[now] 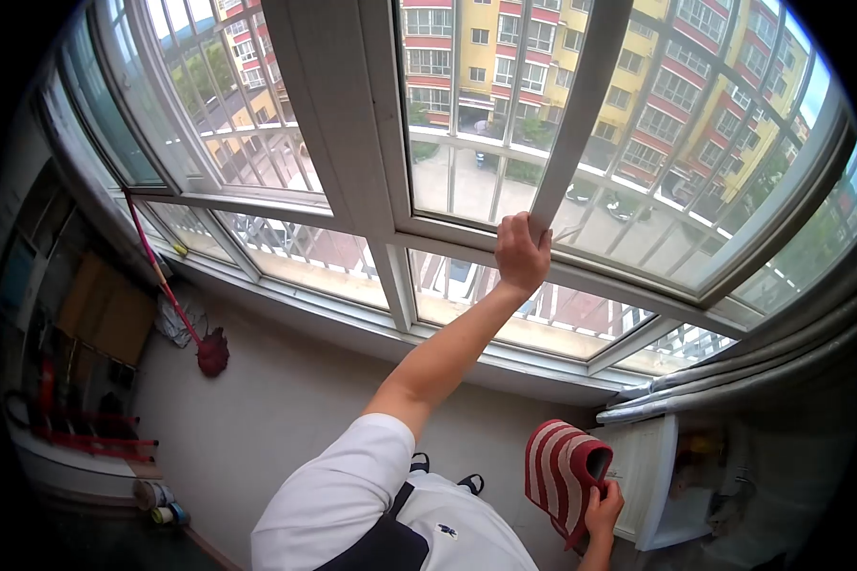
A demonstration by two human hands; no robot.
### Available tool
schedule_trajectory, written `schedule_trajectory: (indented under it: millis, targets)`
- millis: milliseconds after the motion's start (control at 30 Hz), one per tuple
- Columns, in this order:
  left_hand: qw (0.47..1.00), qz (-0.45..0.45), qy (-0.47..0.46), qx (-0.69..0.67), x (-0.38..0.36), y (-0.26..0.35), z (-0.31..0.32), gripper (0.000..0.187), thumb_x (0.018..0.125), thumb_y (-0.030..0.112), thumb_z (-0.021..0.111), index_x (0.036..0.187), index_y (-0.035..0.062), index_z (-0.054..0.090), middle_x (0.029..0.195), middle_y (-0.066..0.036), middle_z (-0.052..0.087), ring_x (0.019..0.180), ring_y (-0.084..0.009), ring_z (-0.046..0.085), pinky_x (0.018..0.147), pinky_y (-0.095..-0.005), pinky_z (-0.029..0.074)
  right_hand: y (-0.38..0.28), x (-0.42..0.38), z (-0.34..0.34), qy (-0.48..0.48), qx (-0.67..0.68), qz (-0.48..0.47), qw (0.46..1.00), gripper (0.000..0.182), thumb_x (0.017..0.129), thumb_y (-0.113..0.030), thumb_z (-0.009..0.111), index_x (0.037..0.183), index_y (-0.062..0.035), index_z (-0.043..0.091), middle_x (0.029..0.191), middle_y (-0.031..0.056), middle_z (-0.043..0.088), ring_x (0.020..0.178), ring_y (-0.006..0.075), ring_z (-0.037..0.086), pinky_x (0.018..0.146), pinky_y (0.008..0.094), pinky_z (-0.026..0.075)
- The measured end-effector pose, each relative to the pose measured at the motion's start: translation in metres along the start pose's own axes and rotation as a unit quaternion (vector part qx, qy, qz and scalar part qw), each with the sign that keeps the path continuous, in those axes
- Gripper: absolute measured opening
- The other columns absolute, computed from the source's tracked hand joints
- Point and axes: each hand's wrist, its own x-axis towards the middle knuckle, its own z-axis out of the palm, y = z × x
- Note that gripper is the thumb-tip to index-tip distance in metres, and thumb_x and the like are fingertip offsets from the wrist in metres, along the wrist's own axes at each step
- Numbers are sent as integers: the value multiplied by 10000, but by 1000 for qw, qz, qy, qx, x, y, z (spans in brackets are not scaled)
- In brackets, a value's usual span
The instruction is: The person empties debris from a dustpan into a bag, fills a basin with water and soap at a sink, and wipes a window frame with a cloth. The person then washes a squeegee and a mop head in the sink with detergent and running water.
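Observation:
My left hand (524,255) is raised to the window, its fingers wrapped round the lower part of a sliding window frame (573,114), near the sill rail. Low on the right, my right hand (604,509) grips a red and beige striped mat (564,471), which is curled over and hangs beside a white cabinet (645,476). The mat's far side is hidden by its fold.
A red-handled mop (212,352) leans against the window at the left, near a plastic bag (181,319). Shelves with a cardboard box (108,309) line the left wall. A grey curtain (733,376) is bunched at the right.

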Motion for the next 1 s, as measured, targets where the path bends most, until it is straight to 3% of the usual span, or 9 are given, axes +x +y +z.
schedule_trajectory:
  millis: [133,233,333,367,467,700,800,833,1000]
  targets:
    - [997,-6,-80,-2,6,-3,-24,372,820,178,697,1114,39,517,1033,-165,567,979,-353,565,845,-453,464,16,20,16,-28,-3,-58,998,154,795,-71,646,868,29,555,799,207,584,749,413,573,679,463,449]
    - [999,20,-18,33,16,-29,-78,421,811,181,674,1165,13,520,1127,-190,572,1075,-361,556,941,-425,455,6,40,33,-50,11,-99,994,145,797,-63,651,862,24,555,774,213,581,733,421,568,669,459,444]
    - [973,82,126,172,61,-89,-148,592,819,200,673,1297,-28,411,1291,-253,459,1224,-425,421,1041,-512,347,-19,48,58,-78,15,-132,988,143,785,-60,659,848,17,556,762,212,580,724,422,572,658,463,444]
    - [964,43,148,217,80,-108,-168,680,824,223,687,1347,-46,346,1326,-281,415,1254,-451,380,1063,-543,308,-29,51,67,-89,18,-146,985,142,782,-58,662,843,15,556,755,209,578,716,419,573,653,463,445]
    - [957,61,158,235,134,-155,-219,741,829,269,697,1385,-43,319,1290,-252,414,1168,-424,412,988,-526,340,-65,61,99,-109,24,-180,977,147,772,-60,671,841,9,561,748,200,575,699,412,577,635,460,452]
    - [932,215,111,269,169,-221,-263,732,832,243,619,1435,-28,304,1247,-205,442,1131,-358,440,909,-499,338,-215,74,172,-118,19,-199,973,140,777,-45,671,873,10,585,785,191,587,712,389,595,652,431,472]
    - [936,224,141,232,186,-257,-270,661,854,207,577,1405,-70,338,1230,-225,455,1118,-374,439,910,-505,333,-303,78,182,-108,23,-188,976,129,790,-26,654,891,10,582,799,181,590,710,379,594,642,418,469]
    - [937,218,147,230,194,-269,-280,650,860,185,569,1404,-83,333,1225,-230,458,1107,-374,443,907,-508,336,-319,83,187,-86,7,-246,965,119,802,-15,639,905,6,583,815,178,593,719,363,598,636,407,470]
    - [925,240,148,254,239,-340,-375,614,874,146,574,1394,-100,360,1164,-246,507,1008,-382,508,859,-490,405,-451,90,177,-113,68,-291,948,170,762,42,636,909,10,558,838,173,604,701,340,596,617,377,479]
